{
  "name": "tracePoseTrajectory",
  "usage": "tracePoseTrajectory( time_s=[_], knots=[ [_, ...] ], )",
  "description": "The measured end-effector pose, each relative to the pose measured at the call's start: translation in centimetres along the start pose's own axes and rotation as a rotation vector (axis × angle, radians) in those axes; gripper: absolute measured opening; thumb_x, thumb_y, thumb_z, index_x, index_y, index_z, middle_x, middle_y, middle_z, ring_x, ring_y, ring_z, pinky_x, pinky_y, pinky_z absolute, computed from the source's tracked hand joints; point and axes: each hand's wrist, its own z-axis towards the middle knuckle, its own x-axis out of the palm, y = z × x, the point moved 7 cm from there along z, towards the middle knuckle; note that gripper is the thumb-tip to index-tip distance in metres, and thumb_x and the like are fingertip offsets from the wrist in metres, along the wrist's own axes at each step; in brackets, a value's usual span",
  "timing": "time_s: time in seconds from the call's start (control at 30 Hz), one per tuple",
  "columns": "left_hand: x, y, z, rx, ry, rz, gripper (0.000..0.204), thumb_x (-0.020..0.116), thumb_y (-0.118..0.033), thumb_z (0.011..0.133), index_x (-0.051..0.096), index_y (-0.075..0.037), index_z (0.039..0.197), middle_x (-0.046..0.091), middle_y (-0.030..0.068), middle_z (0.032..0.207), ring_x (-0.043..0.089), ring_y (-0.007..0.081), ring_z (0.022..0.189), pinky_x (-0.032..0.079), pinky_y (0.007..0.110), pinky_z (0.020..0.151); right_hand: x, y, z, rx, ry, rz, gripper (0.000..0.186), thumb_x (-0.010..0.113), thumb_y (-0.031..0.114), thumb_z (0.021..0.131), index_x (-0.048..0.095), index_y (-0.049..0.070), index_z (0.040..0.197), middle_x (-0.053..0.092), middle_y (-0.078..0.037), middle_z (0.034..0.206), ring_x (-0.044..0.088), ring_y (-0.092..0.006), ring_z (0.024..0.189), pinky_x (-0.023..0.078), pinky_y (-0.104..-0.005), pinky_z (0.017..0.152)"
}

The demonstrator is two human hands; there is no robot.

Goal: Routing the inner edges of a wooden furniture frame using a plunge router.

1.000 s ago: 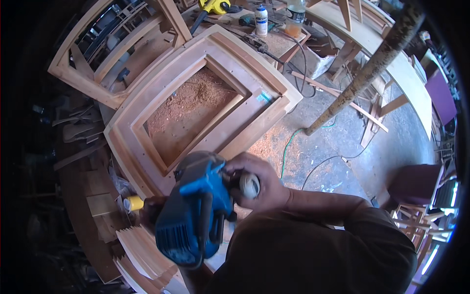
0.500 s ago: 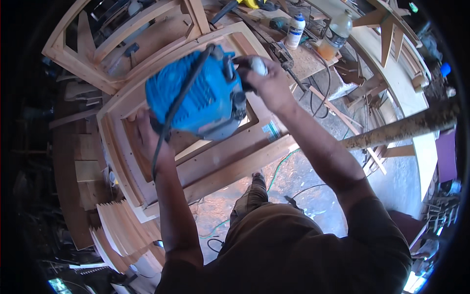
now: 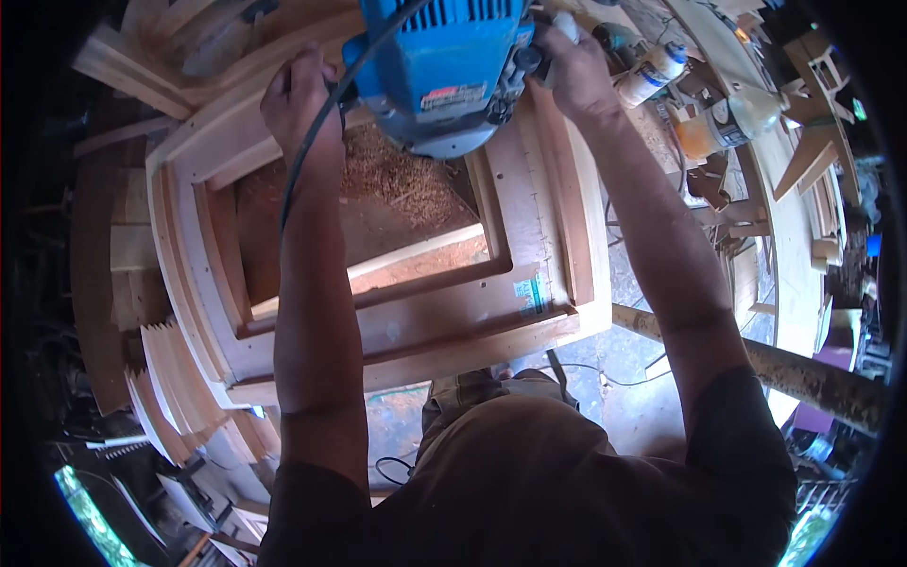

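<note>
Holding a blue router (image 3: 439, 66), between both hands (image 3: 300, 102) (image 3: 581, 83), over a wooden frame (image 3: 444, 317)

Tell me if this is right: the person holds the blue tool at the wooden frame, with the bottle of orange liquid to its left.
The side is wrong: the head view shows the bottle to the right of the blue tool, which the person holds at the wooden frame.
</note>
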Motion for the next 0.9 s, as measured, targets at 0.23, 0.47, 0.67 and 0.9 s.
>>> tracePoseTrajectory(
  time_s=[0.23,0.47,0.67,0.9],
  knots=[
    [1.1,0.0,-0.2,-0.032,-0.076,0.1,0.037,0.051,-0.041,0.094,0.06,-0.01,0.076,0.051,0.0059,0.06,0.038,0.0136,0.041,0.024,0.028,0.036,-1.2,-3.1,0.8,0.217,-0.061,0.128,0.031,0.047,0.011,0.093,0.061,0.001,0.12,0.064,-0.007,0.105,0.056,-0.0168,0.088,0.045,-0.0251,0.079],
    [1.1,-0.4,-1.8,-0.042,-0.097,0.106,0.036,0.051,-0.039,0.094,0.059,-0.01,0.077,0.052,0.0066,0.061,0.04,0.0147,0.044,0.027,0.028,0.038,-2.3,-3.6,0.4,-0.03,-0.074,-0.213,0.033,0.051,0.015,0.093,0.059,-0.001,0.121,0.063,-0.009,0.101,0.056,-0.0186,0.083,0.047,-0.0279,0.076],
    [0.9,0.3,-0.1,-0.033,-0.118,0.113,0.034,0.051,-0.038,0.094,0.059,-0.009,0.077,0.053,0.0074,0.063,0.043,0.0158,0.047,0.03,0.029,0.04,-2.0,-3.1,-0.9,-0.203,-0.049,-0.387,0.036,0.056,0.021,0.094,0.057,-0.002,0.122,0.063,-0.011,0.097,0.056,-0.0208,0.08,0.048,-0.0306,0.075],
    [1.2,0.9,0.4,-0.061,-0.11,0.143,0.033,0.051,-0.036,0.094,0.058,-0.008,0.077,0.054,0.0083,0.065,0.045,0.0171,0.05,0.034,0.03,0.043,-2.5,-4.2,-1.1,-0.048,0.006,-0.584,0.041,0.059,0.032,0.095,0.056,-0.002,0.117,0.062,-0.013,0.091,0.057,-0.0238,0.077,0.049,-0.0338,0.075]
  ],
)
